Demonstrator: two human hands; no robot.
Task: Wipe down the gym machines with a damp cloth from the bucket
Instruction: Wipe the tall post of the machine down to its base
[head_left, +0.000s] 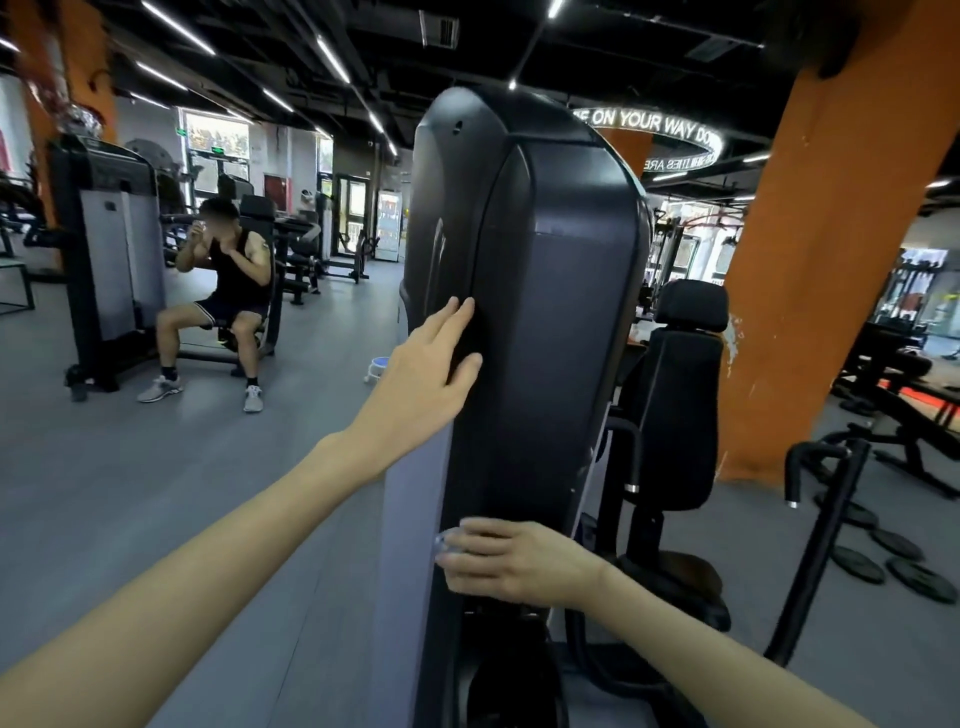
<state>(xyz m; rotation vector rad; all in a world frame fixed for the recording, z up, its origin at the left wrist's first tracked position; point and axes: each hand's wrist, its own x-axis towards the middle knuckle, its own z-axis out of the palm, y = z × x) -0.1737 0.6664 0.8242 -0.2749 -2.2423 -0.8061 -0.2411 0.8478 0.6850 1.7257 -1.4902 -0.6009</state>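
Observation:
A tall black gym machine shroud (545, 312) stands right in front of me, with a grey panel down its left side. My left hand (431, 364) reaches up and touches the shroud's left edge with straight fingers. Lower down, my right hand (504, 564) lies against the shroud with its fingers stretched to the left. A small pale bit of cloth (441, 544) shows at those fingertips; the rest is hidden under the hand. A small white and blue bucket (376, 366) stands on the floor behind the machine, to the left.
A person (228, 291) sits on a machine at the left. A black padded seat (680, 405) stands just right of the shroud. An orange pillar (821, 260), a bench and weight plates (883, 551) on the floor fill the right. Grey floor stretches to the left.

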